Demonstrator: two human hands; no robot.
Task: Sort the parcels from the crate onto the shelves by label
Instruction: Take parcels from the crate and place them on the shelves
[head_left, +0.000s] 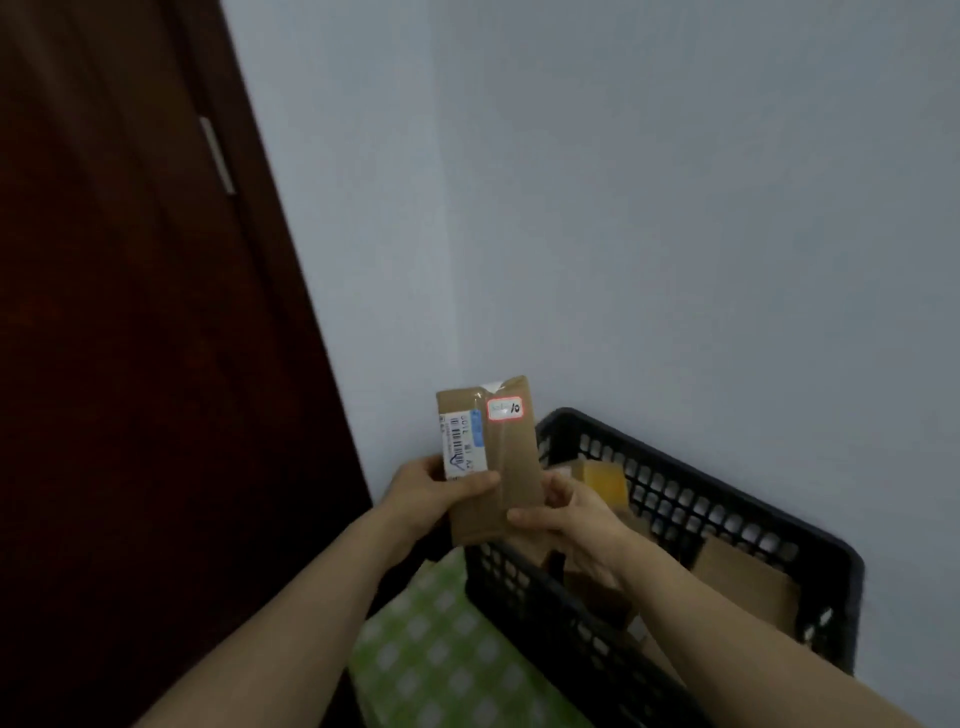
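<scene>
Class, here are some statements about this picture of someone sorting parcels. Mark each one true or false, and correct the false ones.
1. Both the left hand and the right hand hold the brown parcel. True.
2. The parcel's red-edged sticker reads 25. False: it reads 10.
3. The black crate is empty. False: other parcels lie in it.
4. A dark door stands to the left of the crate. True.

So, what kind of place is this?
Probably a corner of a plain room used for sorting deliveries: a dark wooden door, a bare pale wall, a black crate of cardboard parcels, a labelled parcel held up.
</scene>
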